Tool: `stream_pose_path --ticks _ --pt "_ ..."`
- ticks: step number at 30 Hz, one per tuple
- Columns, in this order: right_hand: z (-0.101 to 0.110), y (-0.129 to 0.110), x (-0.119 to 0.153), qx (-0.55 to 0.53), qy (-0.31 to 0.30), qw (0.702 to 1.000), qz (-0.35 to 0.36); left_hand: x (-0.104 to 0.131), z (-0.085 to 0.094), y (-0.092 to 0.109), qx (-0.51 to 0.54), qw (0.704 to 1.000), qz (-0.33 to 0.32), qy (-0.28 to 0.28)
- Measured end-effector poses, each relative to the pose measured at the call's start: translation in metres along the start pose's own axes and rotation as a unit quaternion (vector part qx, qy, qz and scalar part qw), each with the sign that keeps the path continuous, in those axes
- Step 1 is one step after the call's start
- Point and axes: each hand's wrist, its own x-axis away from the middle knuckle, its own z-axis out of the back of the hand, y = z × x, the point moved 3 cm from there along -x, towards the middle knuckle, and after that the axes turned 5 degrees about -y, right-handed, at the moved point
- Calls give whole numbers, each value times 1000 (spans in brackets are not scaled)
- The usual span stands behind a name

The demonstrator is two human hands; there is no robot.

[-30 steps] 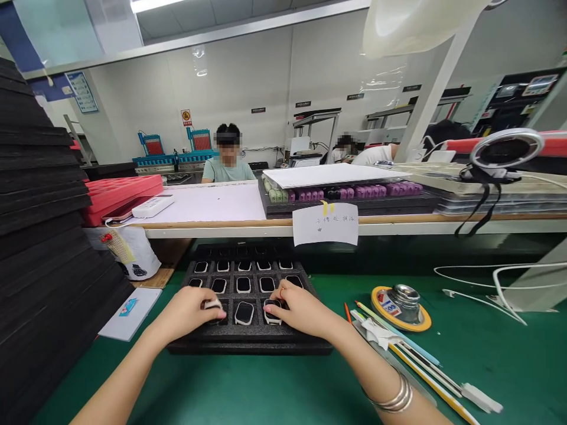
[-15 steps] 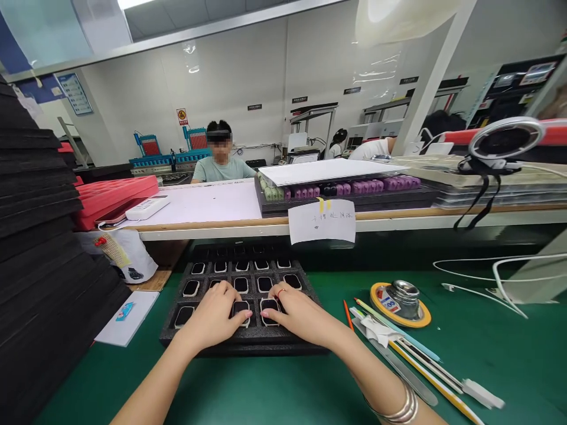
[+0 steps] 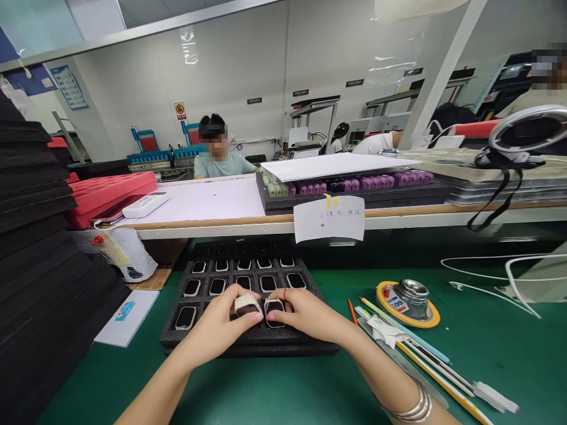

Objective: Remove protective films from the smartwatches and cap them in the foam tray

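My left hand (image 3: 221, 319) is closed on a smartwatch case (image 3: 248, 307), its thumb at the near side and its fingers behind. This case is tilted and raised from the black foam tray (image 3: 287, 342). Close beside it, my right hand (image 3: 305, 316) pinches a second watch case (image 3: 275, 308) between thumb and fingers, screen facing up; whether it is clear of its slot I cannot tell. More watch cases with dark screens and pale rims, such as one at the near left corner (image 3: 186, 317), sit in rows in the tray.
Right of the tray lie pens and thin tools (image 3: 411, 348) and a round orange-rimmed dish with a metal-topped bottle (image 3: 410, 301). Black foam trays (image 3: 39, 265) are stacked high at left. A shelf (image 3: 212, 227) with a hanging paper note (image 3: 329, 218) crosses behind. A co-worker (image 3: 221, 153) sits beyond.
My left hand has lifted its watch case from the tray and tilted it. My right hand's fingers have closed around the other case. The view has shifted slightly.
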Motion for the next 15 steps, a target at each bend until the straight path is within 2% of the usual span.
stream_pose_path --ticks 1,3,5,8,9,11,13,15 --pt "0 0 0 -2 -1 1000 1 2 -2 8 100 995 -14 -15" --pt "-1 -2 0 -3 2 1000 1 7 -4 21 272 962 -34 -17" --pt "-1 -6 0 1 10 1000 0 10 -5 30 421 906 -42 -2" --pt "2 -15 4 9 25 1000 3 10 -9 32 591 806 -16 25" --pt "4 -20 7 10 31 999 6 8 -12 30 623 782 -2 39" --pt "10 -30 16 -2 64 998 14 5 -17 24 651 755 28 76" --pt "19 -40 28 -43 143 988 32 2 -24 17 659 743 57 103" --pt "26 -49 40 -106 230 966 59 0 -32 13 663 738 82 90"
